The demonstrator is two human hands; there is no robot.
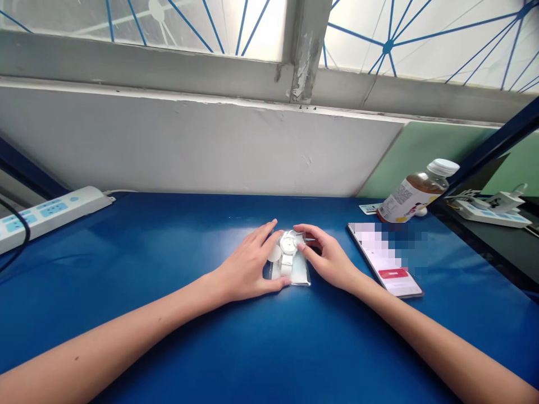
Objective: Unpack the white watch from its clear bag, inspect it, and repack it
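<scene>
Pressing my L hand flat, open, on bag; R hand pinching bag near watch; going gently.

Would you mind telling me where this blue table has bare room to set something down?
Widest bare patch: between the power strip and the left hand. Also bare: the band along the wall behind both hands, and the near table below them. Crowded: right of the right hand, with phone, bottle and card.
</scene>
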